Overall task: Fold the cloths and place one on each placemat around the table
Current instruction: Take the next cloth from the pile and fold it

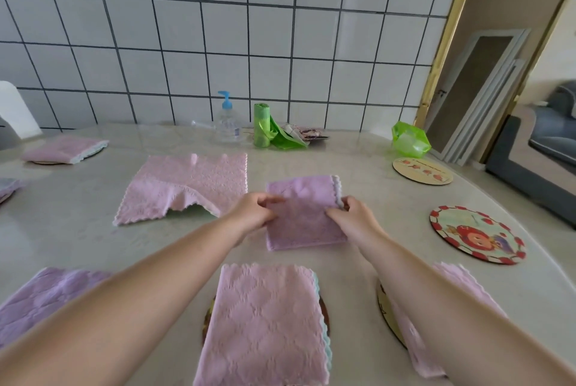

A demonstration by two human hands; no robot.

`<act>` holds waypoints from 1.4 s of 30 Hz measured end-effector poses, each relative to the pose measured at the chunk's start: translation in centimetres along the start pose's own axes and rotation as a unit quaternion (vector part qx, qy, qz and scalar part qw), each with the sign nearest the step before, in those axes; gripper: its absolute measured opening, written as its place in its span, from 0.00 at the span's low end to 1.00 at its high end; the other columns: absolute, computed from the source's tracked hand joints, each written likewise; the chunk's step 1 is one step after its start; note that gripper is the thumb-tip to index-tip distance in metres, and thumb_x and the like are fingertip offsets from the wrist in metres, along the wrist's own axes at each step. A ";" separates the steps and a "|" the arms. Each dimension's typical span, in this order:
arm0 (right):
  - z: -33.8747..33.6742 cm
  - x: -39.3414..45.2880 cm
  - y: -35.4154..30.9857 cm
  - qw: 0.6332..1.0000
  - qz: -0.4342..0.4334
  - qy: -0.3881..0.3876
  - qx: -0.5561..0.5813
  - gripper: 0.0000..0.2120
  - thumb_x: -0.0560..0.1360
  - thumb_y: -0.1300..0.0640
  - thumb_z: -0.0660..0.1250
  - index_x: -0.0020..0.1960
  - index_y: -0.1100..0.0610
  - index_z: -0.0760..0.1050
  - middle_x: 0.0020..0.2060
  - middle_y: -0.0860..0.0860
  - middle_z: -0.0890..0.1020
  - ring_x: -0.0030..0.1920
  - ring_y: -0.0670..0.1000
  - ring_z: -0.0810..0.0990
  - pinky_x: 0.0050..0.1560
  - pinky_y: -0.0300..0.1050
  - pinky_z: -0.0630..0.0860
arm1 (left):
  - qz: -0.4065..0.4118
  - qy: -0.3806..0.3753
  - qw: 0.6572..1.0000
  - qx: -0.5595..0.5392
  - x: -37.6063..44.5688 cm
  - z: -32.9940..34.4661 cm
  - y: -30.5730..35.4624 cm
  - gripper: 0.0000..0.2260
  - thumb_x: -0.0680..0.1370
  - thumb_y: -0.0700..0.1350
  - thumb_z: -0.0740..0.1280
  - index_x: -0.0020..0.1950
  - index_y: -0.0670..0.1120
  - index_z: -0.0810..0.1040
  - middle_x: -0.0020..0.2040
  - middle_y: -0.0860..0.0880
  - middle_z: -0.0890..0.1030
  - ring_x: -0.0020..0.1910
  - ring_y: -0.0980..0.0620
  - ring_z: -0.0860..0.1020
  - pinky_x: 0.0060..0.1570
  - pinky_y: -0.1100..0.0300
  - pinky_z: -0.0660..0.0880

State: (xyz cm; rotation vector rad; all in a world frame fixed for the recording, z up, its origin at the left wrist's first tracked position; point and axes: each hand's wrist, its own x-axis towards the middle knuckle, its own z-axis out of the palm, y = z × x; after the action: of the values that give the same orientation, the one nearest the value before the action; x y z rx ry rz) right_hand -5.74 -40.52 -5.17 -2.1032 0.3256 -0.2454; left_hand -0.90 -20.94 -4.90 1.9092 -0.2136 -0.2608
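A folded purple cloth point(304, 223) lies at the table's middle. My left hand point(254, 209) pinches its left edge and my right hand point(353, 214) grips its right edge. An unfolded pink cloth point(187, 186) lies spread to the left of it. Folded cloths rest on round placemats: one in front of me point(265, 323), one at the near right under my forearm point(461, 282), one at the near left point(46, 295), one at the far left point(62, 148). Two round placemats on the right are bare: a red-rimmed one point(477, 234) and a pale one point(422, 171).
Along the tiled wall stand a clear pump bottle point(227, 123), a green bag roll point(261, 126), some wrappers point(304, 133) and a green plastic bag point(410, 139). The marble table's point(374, 192) edge curves away on the right. Another cloth shows at the left edge point(7, 187).
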 end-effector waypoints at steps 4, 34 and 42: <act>-3.5 -0.2 1.4 0.987 0.052 0.049 0.147 0.15 0.72 0.55 0.67 0.57 0.52 0.71 0.47 0.52 0.78 0.46 0.52 0.79 0.48 0.51 0.78 | -0.026 -0.044 0.984 -0.173 -0.5 3.4 2.5 0.19 0.76 0.28 0.60 0.63 0.43 0.73 0.40 0.48 0.75 0.36 0.55 0.75 0.34 0.66 0.73; -22.4 0.9 17.5 0.933 0.027 0.358 0.039 0.12 0.73 0.62 0.62 0.51 0.55 0.82 0.50 0.51 0.81 0.49 0.47 0.76 0.52 0.36 0.69 | 0.036 -0.175 0.981 -0.071 5.3 29.0 9.0 0.16 0.77 0.32 0.62 0.64 0.39 0.74 0.52 0.43 0.77 0.51 0.49 0.77 0.55 0.56 0.76; -22.3 0.9 17.6 0.922 0.034 0.386 0.023 0.14 0.76 0.63 0.61 0.60 0.57 0.77 0.63 0.52 0.71 0.61 0.50 0.71 0.63 0.39 0.64 | 0.094 -0.127 0.987 -0.002 5.5 29.5 8.5 0.16 0.74 0.37 0.67 0.62 0.40 0.76 0.55 0.41 0.80 0.51 0.47 0.80 0.55 0.56 0.77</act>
State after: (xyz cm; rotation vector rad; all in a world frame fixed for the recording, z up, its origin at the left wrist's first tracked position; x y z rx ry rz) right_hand -13.93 -67.55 -8.47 -1.8587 0.8428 -1.0357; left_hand -4.18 -51.83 -7.25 1.8349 -0.5597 -0.3769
